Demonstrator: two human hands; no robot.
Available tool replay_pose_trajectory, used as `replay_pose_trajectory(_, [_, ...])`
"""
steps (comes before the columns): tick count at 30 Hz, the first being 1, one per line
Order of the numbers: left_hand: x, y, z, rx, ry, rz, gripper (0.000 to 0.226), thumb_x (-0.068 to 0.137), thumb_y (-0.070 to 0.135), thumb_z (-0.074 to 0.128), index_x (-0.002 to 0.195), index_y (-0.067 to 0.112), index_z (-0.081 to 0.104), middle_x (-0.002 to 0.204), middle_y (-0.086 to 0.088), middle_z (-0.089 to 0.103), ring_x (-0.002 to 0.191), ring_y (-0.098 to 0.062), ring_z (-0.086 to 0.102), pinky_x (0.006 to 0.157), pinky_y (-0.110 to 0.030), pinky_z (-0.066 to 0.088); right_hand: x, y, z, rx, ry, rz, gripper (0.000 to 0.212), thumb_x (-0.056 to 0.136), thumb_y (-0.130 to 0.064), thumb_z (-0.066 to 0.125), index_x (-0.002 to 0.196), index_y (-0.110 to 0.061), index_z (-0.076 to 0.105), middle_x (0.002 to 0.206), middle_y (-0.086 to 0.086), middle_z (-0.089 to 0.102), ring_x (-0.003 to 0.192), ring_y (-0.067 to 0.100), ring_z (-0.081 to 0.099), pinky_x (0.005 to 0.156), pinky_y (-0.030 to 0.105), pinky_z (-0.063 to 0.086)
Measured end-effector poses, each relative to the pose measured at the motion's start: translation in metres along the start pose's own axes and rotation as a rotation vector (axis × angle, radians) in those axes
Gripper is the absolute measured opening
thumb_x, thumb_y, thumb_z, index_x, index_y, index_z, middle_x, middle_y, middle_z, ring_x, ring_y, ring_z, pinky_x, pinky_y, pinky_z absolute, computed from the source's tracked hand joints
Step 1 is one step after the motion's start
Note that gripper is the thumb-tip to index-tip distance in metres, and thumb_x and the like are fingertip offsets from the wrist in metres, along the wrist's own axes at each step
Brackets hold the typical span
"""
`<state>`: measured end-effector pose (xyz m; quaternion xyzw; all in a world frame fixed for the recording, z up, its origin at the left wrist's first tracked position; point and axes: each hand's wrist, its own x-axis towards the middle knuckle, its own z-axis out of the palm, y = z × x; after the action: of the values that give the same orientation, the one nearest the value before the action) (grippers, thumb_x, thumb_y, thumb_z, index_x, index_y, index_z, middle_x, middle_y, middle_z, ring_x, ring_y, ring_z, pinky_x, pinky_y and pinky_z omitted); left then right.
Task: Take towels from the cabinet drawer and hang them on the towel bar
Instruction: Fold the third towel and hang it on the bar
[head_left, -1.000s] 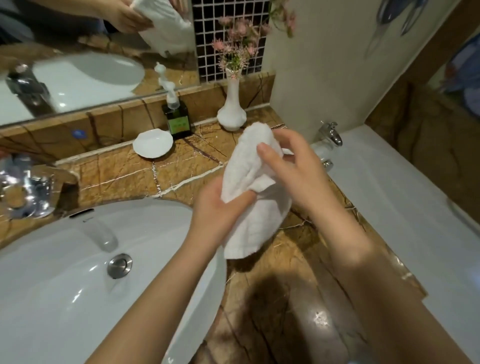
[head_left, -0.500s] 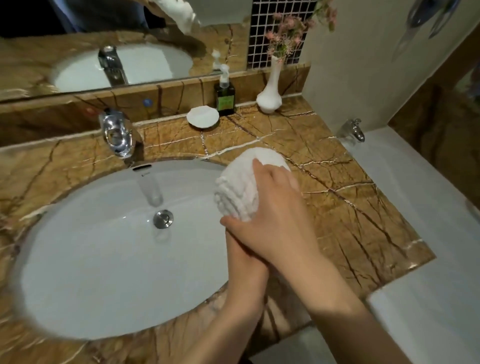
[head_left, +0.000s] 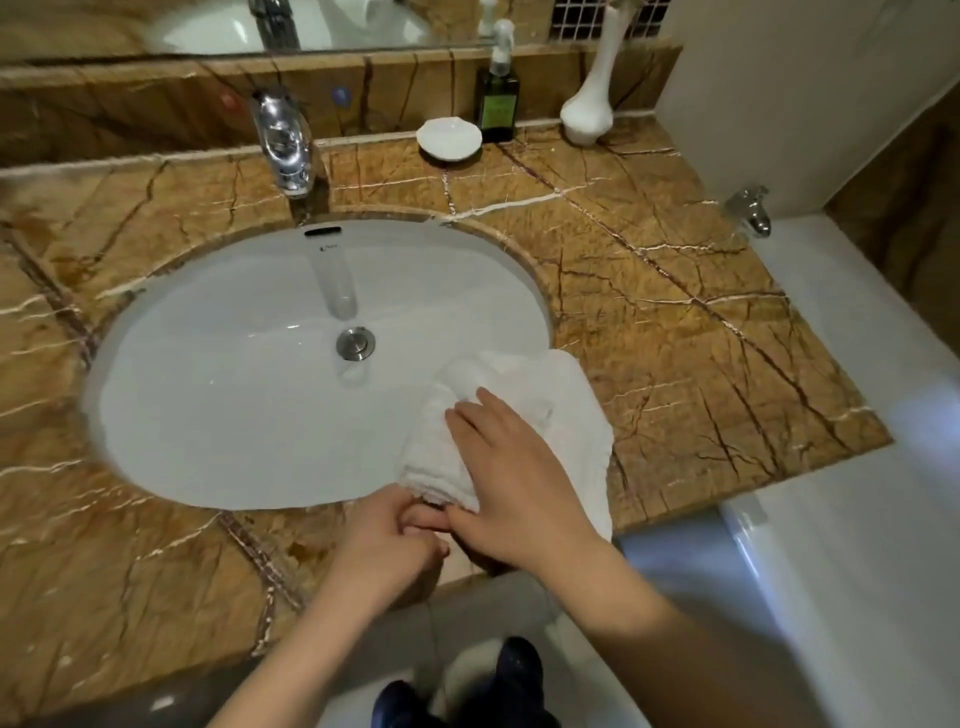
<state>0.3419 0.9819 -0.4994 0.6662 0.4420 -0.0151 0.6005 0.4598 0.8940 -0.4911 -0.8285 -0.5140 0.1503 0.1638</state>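
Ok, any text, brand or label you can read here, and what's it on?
Nothing can be read.
White oval ceramic sink: small dark brand mark under the overflow slot, too small to read.
Dark green pump soap bottle: front label, too blurred to read.

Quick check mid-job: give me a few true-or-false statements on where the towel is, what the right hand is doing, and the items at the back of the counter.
1. The towel lies partly over the basin rim. True.
2. The right hand rests on the towel with its fingers fairly straight. True.
3. The soap dish stands right of the vase. False: it stands left of the soap bottle, which is left of the vase.
4. The towel hangs on a towel bar. False: it lies on the counter; no bar shows.
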Motion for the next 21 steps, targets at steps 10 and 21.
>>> replay_pose_trajectory(10, [0.032, 0.037, -0.01, 0.546, 0.194, 0.697, 0.031, 0.092, 0.021, 0.055, 0.123, 0.024, 0.055, 0.116, 0.008, 0.06, 0.103, -0.009, 0.055, 0.084, -0.024, 0.04, -0.001, 0.006, -0.005, 0.173, 0.13, 0.132, 0.054, 0.093, -0.019, 0.052, 0.145, -0.012, 0.039, 0.151, 0.005, 0.034, 0.14, 0.018, 0.026, 0.112, 0.025, 0.024])
replay_pose_trajectory(21, [0.039, 0.018, 0.007, 0.75, 0.11, 0.746, 0.063, 0.09, 0.039, 0.05, 0.147, 0.029, 0.026, 0.148, -0.002, 0.04, 0.125, -0.023, 0.048, 0.097, -0.034, 0.044, -0.01, 0.015, 0.001, 0.214, 0.415, 0.488, 0.076, 0.076, -0.034, 0.074, 0.141, -0.016, 0.04, 0.129, 0.005, 0.046, 0.121, 0.022, 0.038, 0.098, 0.038, 0.041])
